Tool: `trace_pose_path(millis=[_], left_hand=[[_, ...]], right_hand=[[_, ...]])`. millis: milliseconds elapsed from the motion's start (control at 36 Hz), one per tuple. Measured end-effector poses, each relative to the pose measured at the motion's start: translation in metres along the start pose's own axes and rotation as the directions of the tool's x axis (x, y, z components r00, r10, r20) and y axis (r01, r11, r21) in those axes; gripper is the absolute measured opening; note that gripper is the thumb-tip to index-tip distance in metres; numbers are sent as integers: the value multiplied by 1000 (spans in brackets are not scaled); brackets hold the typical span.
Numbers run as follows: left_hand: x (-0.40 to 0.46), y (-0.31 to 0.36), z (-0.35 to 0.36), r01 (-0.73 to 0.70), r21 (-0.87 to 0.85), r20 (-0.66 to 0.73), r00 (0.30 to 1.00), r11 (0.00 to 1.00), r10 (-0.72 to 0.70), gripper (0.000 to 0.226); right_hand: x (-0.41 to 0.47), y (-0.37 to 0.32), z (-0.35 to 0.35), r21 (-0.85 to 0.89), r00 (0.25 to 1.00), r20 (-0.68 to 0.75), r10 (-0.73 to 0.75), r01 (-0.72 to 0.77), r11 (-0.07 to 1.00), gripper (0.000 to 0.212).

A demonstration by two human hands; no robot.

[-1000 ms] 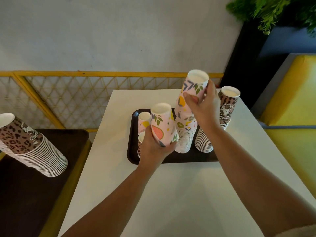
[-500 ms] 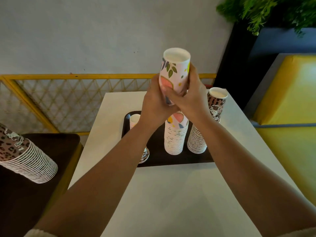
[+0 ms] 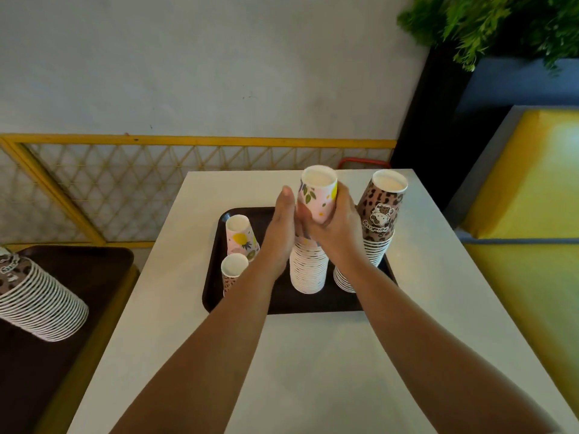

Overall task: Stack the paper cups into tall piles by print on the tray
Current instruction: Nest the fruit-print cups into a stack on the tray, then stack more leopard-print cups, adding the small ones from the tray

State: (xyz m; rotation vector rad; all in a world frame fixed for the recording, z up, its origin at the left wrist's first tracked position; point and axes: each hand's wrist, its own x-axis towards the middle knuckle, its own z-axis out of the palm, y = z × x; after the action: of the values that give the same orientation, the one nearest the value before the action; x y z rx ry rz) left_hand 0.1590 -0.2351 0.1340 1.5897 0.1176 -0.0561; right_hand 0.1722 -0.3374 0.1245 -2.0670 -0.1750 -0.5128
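While both hands meet at the top of the middle pile, the fruit-print stack [image 3: 308, 264] stands upside down on the dark tray [image 3: 282, 303], roughly at the tray's centre. Right hand [image 3: 336, 228] wraps its fingers round the topmost fruit-print cup [image 3: 319, 195], thumb side toward the camera, gripping the cup's lower body. Left hand [image 3: 283, 227] lies against the left side of the same cup with fingers held fairly straight and together, pressing rather than curling; fingertips are partly hidden behind the right hand, so full contact cannot be told. Top cup sits in line with the pile beneath it; how far it is seated is hidden by the hands. Leopard-print stack [image 3: 372, 239] stands just right of the fruit pile on the tray, leaning slightly to the right, apart from the right hand's knuckles by a narrow gap. At the tray's left end stand two short items: a lone fruit-print cup [image 3: 241, 239] toward the back and a lone leopard-print cup [image 3: 233, 270] in front of it, the latter partly covered by the left forearm. Tray rests on a white table [image 3: 313, 371]. Off to the left, on a dark side table [image 3: 62, 355], a second leopard-print stack [image 3: 40, 305] lies tilted on its side.
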Motion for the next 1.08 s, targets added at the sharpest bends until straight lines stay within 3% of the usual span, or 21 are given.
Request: trace_pose_path(millis=[250, 417, 528, 667, 778, 972, 1083], left_hand=[[2, -21, 16, 9, -50, -73, 997, 999, -12, 80], [2, -23, 12, -16, -58, -96, 995, 998, 11, 65], [-11, -16, 4, -61, -26, -260, 964, 998, 52, 58], [-38, -2, -18, -218, 68, -475, 851, 974, 224, 43], [-50, 2, -49, -286, 172, -582, 743, 943, 332, 27], [-75, 9, -125, -276, 277, -752, 533, 920, 387, 14], [-93, 8, -182, -241, 388, -819, 353, 889, 453, 33]], right_hand=[[-10, 15, 11, -8, 1000, 19, -17, 17, 1000, 75], [-10, 13, 10, 55, 1000, 16, -10, 10, 998, 77], [-18, 2, 4, 86, 987, -111, -113, 123, 989, 79], [-25, -36, 0, 57, 917, -253, -307, 331, 942, 64], [-27, -68, 12, 102, 873, -255, -416, 452, 886, 49], [-49, -119, 68, 295, 873, -50, -485, 476, 828, 46], [-61, -145, 115, 331, 840, 68, -539, 491, 806, 44]])
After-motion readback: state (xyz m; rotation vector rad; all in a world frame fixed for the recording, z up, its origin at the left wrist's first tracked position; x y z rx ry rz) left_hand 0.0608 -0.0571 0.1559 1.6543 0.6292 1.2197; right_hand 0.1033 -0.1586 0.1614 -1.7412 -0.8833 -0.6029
